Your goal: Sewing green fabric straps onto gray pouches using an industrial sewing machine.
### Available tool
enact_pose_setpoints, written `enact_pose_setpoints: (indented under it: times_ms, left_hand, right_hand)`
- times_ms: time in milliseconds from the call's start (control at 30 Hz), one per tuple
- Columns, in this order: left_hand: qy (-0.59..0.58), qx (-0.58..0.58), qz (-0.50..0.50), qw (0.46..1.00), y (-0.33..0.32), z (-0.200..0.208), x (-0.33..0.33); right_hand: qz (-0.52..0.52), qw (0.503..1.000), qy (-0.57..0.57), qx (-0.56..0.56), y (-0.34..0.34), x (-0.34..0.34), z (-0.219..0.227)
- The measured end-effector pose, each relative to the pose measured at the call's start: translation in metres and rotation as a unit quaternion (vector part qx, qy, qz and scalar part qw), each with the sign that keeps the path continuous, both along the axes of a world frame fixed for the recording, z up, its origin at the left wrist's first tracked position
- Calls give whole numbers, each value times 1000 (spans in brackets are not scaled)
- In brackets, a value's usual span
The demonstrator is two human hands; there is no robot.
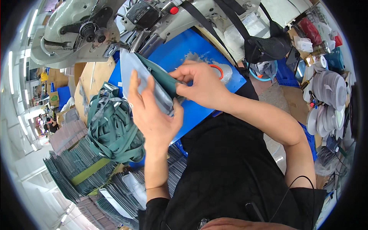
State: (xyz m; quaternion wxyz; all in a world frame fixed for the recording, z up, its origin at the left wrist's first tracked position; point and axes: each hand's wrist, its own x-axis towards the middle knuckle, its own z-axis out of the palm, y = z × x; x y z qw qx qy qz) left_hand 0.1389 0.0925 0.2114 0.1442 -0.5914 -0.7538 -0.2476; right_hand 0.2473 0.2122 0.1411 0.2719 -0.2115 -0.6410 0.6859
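Observation:
A folded fabric panel [165,87], pale grey-blue on one face and dark green on the other, stands tilted under the head of a sewing machine [92,30]. My right hand [205,85] pinches the panel's green edge between thumb and bent fingers. Against its pale face lies my left hand [155,115], fingers stretched out and thumb apart. Blue board [201,115] covers the work surface below. Just left of my left hand sits a tangled heap of green fabric strips [113,126]. The panel's far end is partly hidden beside the machine's needle area.
Orange-handled scissors [219,71] lie on the blue board beyond my right hand, near grey thread scraps [195,57]. Stacks of green panels [76,165] stand at lower left. A black mesh bag [267,43] hangs at upper right. White tape rolls [329,90] are piled far right.

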Motion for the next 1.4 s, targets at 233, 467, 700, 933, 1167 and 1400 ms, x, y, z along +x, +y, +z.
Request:
enact_pose_setpoints:
  times_ms: [233, 467, 700, 933, 1167, 1400]
  left_hand:
    - [65, 32, -93, 993, -9, -9, -19]
    - [125, -7, -115, 985, 13, 12, -59]
    - [136, -49, -132, 981, 39, 26, -96]
    - [133, -153, -59, 977, 18, 38, -106]
    - [73, -294, 25, 953, -7, 50, -117]
    - [168, -308, -46, 935, -4, 78, -111]
  right_hand:
    - [39, 963, 38, -266, -15, -10, 11]
    - [40, 957, 95, -270, -3, -56, 5]
    - [5, 929, 153, -338, 5, -96, 8]
    - [-53, 931, 90, -349, 10, -103, 19]
    - [-70, 958, 32, -278, 6, -109, 20]
    - [-69, 987, -28, -142, 4, -100, 26]
